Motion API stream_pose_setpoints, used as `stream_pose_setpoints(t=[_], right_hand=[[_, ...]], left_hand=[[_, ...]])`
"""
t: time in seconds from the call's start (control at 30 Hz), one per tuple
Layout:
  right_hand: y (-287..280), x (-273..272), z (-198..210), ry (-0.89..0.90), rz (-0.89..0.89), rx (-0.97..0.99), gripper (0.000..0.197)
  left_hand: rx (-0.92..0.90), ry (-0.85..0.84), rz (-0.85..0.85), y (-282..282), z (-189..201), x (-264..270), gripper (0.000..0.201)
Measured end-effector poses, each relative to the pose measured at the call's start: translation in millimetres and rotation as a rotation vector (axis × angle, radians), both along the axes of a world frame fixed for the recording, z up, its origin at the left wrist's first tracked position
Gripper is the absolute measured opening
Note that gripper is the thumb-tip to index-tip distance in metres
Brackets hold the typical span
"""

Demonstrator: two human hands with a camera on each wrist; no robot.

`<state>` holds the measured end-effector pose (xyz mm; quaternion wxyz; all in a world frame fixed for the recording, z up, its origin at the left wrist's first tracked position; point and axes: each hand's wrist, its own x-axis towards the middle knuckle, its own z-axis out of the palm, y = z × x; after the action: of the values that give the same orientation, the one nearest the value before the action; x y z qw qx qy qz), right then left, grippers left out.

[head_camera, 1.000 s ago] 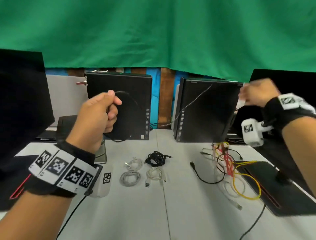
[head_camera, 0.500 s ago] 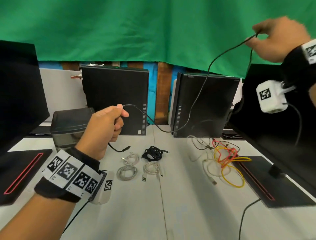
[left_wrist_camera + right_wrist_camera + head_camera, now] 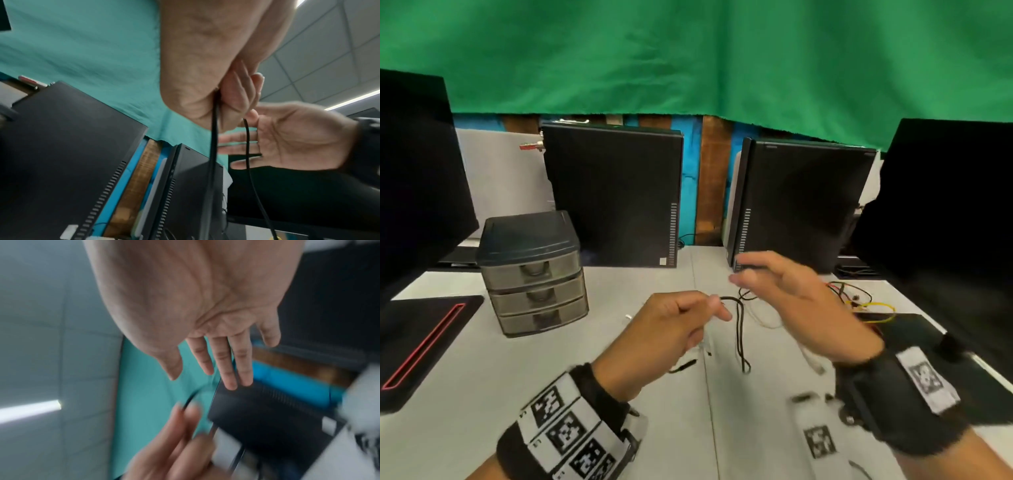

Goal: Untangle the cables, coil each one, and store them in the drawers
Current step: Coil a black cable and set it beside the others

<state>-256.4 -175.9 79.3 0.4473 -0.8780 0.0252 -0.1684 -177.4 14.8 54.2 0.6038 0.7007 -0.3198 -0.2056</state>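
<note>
the left hand (image 3: 667, 329) at the centre of the head view pinches a black cable (image 3: 739, 329) between thumb and curled fingers, and the cable hangs in a long loop down toward the white table (image 3: 482, 394). just right of it the right hand (image 3: 801, 308) is raised with fingers straight and slightly spread, holding nothing. a small grey set of drawers (image 3: 534, 274), all closed, stands at the left, and a tangle of cables (image 3: 859, 305) lies at the right edge of the table behind the right hand.

Head view looks down over the desk (image 3: 482, 377); both close wrist views look upward, sharing the hands.
</note>
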Motion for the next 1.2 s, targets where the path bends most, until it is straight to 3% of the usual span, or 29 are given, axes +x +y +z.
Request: stream_pose_setpoints(t=[0.07, 0.1, 0.27, 0.43, 0.5, 0.57, 0.7, 0.8, 0.9, 1.07, 1.2], right_hand=[[35, -11, -23, -0.021, 0.197, 0.126, 0.027], [40, -13, -33, -0.059, 0.211, 0.180, 0.023], [5, -7, -68, -0.220, -0.069, 0.467, 0.012], [-13, 0, -102, -0.178, -0.293, 0.281, 0.020], [-12, 0, -112, -0.118, -0.297, 0.256, 0.024], [-5, -2, -123, 0.005, -0.217, 0.181, 0.024], [42, -15, -130, 0.230, 0.131, -0.107, 0.017], [81, -26, -117, 0.225, 0.367, -0.371, 0.027], [92, -38, -90, 0.184, 0.442, -0.468, 0.028], [75, -59, -51, 0.027, 0.407, -0.377, 0.020], [57, -61, -40, -0.156, 0.320, -0.219, 0.018]], left_hand=[[-0.025, 0.025, -0.030, -1, -4, -5, 0.036], [-0.029, 0.055, -0.036, 0, -6, -5, 0.038], [-0.062, 0.209, -0.058, 18, -24, 0, 0.040], [-0.243, 0.356, -0.131, 38, -37, 7, 0.031], [-0.306, 0.396, -0.149, 45, -39, 9, 0.030], [-0.363, 0.421, -0.153, 49, -39, 10, 0.029], [-0.459, 0.426, -0.075, 50, -39, 7, 0.029], [-0.420, 0.383, 0.032, 41, -46, 2, 0.029], [-0.246, 0.182, 0.130, 35, -54, -5, 0.030], [-0.062, -0.110, 0.089, 38, -56, -14, 0.030], [-0.006, -0.193, -0.143, 41, -43, -27, 0.033]])
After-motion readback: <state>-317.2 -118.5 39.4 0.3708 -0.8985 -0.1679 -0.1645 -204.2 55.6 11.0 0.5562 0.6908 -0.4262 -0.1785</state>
